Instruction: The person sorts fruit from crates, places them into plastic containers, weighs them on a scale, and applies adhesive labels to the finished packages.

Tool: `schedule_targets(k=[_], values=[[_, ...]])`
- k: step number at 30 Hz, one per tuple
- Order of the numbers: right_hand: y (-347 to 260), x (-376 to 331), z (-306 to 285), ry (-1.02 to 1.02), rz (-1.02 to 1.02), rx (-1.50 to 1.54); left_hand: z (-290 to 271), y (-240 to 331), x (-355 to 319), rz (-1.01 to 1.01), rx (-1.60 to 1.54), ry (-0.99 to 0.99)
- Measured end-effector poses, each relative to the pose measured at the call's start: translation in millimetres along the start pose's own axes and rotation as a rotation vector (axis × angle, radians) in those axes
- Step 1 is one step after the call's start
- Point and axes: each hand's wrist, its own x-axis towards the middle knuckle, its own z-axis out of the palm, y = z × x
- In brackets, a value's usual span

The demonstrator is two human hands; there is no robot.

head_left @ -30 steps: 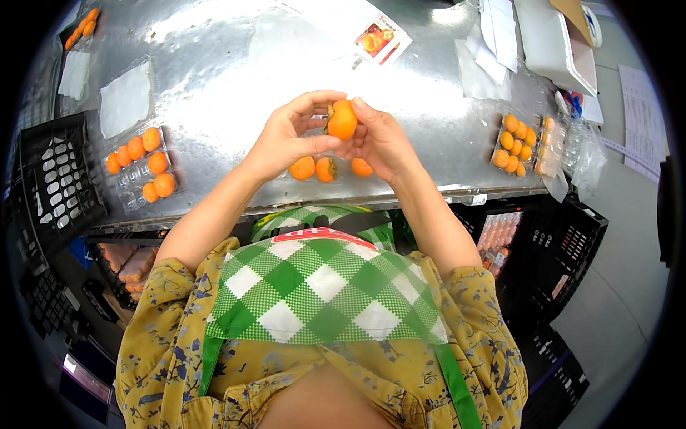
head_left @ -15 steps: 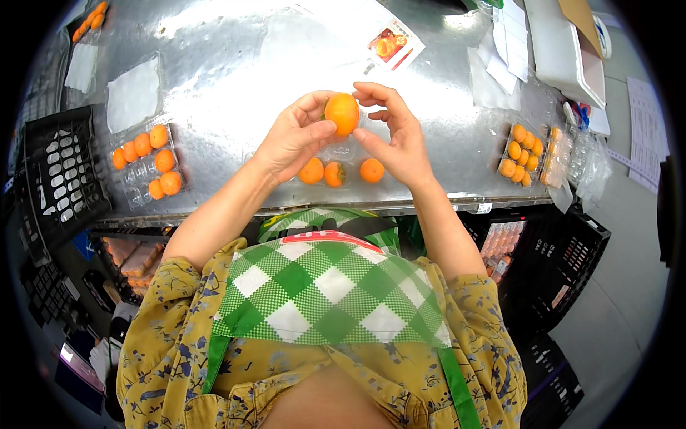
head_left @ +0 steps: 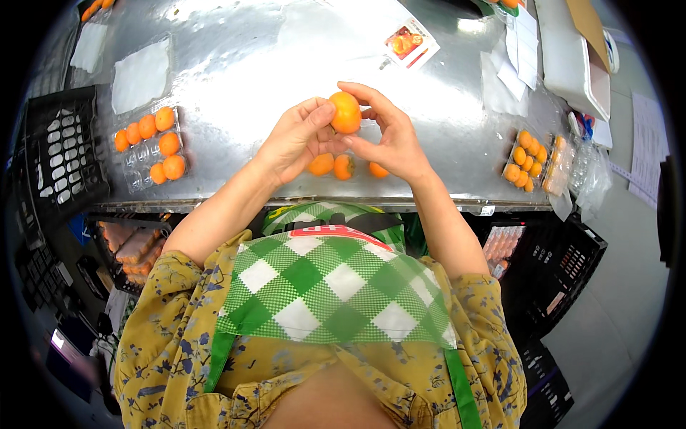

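An orange persimmon is raised over the metal table, between my two hands. My left hand grips it from the left, with the thumb pressed on its side. My right hand is curled about its right and far sides, the index finger reaching over the far edge. Below the hands, near the table's front edge, lie three more persimmons: one on the left, one with its calyx showing, and one on the right partly hidden by my right hand.
A clear plastic tray with several persimmons sits at the left, beside a black crate. Filled clear packs stand at the right. Farther back are a printed card, white sheets and a white foam box.
The view has shifted slightly. My right hand has closed in on the persimmon, its fingers now around the far and right sides. The left hand keeps its hold, and the fruit is turned a little.
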Motion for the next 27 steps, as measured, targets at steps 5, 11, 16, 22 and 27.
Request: schedule_targets(k=[5, 11, 16, 22, 27], values=[[7, 12, 23, -0.119, -0.024, 0.160, 4, 4, -29, 0.257, 0.252, 0.187], [2, 24, 64, -0.225, -0.019, 0.305, -24, -2, -61, 0.620, 0.530, 0.341], [-1, 36, 96, -0.328, 0.066, 0.383, -48, 2, -89, 0.645, 0.563, 0.404], [1, 53, 145, -0.323, -0.038, -0.039, -103, 22, -120, 0.244, -0.265, 0.298], [3, 68, 191, -0.366, 0.014, -0.028, -144, 22, -141, 0.122, -0.553, 0.228]])
